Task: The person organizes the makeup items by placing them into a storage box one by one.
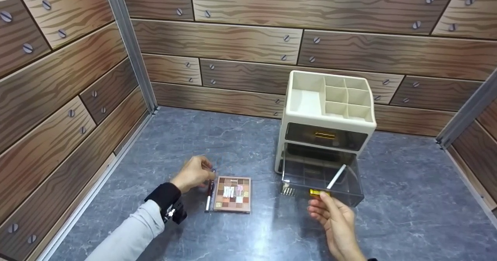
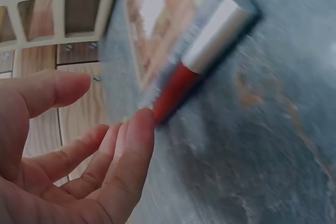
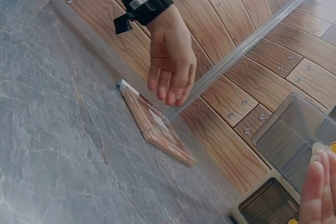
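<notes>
My left hand (image 1: 194, 173) is over the far end of a slim dark-red tube with a silver end (image 2: 210, 45), which lies on the grey surface. One fingertip is at the red end in the left wrist view; the thumb stands apart from the fingers. Between the tube and an eyeshadow palette (image 1: 233, 195) is a narrow lettered strip, too blurred to identify. My right hand (image 1: 336, 222) pinches the gold handle (image 1: 319, 193) of a pulled-out clear drawer (image 1: 306, 179). A white stick-like item (image 1: 336, 176) lies slanted in that drawer.
The drawer belongs to a cream organizer (image 1: 282, 136) with open compartments on top. Above it, a dark upper drawer (image 1: 303, 134) is closed. Small white-striped items (image 1: 288, 190) show at the drawer's left front corner. Wood-patterned walls (image 1: 248, 4) surround the surface.
</notes>
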Demonstrator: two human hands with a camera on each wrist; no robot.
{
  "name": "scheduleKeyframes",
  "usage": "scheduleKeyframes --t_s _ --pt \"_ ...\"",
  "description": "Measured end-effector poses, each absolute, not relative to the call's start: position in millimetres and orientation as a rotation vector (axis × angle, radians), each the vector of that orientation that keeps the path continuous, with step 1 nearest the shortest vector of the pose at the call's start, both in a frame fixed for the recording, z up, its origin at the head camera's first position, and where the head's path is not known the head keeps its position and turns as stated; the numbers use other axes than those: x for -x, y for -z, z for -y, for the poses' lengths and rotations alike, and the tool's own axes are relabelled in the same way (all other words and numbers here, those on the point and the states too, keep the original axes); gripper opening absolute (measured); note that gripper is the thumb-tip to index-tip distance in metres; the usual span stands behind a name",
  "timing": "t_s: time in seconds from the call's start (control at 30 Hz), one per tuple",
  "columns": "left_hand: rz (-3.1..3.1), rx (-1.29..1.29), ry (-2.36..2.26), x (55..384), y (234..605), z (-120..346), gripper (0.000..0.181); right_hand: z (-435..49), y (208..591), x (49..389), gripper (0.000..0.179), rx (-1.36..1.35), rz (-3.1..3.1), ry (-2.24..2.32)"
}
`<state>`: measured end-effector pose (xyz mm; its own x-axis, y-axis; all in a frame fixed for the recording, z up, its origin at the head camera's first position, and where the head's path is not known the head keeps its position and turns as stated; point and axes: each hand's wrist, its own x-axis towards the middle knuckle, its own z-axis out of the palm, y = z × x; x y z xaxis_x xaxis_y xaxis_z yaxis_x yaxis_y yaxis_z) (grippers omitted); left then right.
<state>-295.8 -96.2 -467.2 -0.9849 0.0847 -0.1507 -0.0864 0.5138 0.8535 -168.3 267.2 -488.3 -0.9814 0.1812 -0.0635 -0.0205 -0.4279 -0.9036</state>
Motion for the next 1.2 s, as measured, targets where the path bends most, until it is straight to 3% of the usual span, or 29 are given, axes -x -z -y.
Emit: scheduleKeyframes --t_s 0.77,1.2 --pt "-2.718 0.048 -1.297 299.6 492.7 94.2 0.027 -268.3 484.8 173.7 0.027 0.208 1.612 -2.55" --pt "-2.536 0.112 -1.413 294.6 488.8 97.2 0.036 -267.2 490.2 170.2 0.026 0.213 1.625 -2.539"
